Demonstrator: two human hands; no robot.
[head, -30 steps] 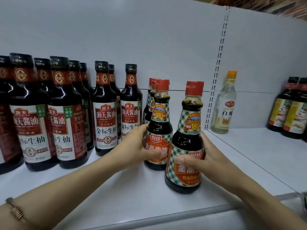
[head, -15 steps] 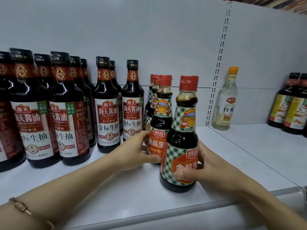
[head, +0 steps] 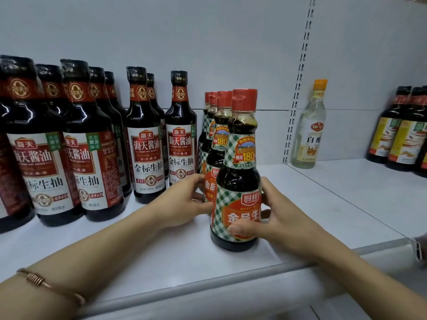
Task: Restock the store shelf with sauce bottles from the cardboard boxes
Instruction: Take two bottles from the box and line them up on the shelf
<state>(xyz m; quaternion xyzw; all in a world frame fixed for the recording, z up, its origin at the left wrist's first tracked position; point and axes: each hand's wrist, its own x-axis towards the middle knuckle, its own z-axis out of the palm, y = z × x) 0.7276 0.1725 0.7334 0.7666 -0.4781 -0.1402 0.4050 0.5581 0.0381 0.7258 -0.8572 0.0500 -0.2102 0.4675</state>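
Note:
A red-capped sauce bottle with a green checked label [head: 239,172] stands upright on the white shelf [head: 161,245] near its front edge. My right hand [head: 275,218] wraps its lower body from the right, thumb across the label. Directly behind it stands a second checked-label bottle [head: 219,144], and my left hand [head: 184,202] holds that one at its base from the left. More red-capped bottles [head: 209,112] line up behind these two. No cardboard box is in view.
Tall dark soy sauce bottles [head: 147,144] fill the shelf's left side in rows. A clear vinegar bottle with an orange cap [head: 310,128] stands by the slotted upright. Yellow-labelled dark bottles [head: 397,132] sit at far right. A bracelet is on my left wrist.
My right hand has slid the front checked bottle leftward, in line in front of the bottle my left hand holds. The left hand has stayed on its bottle.

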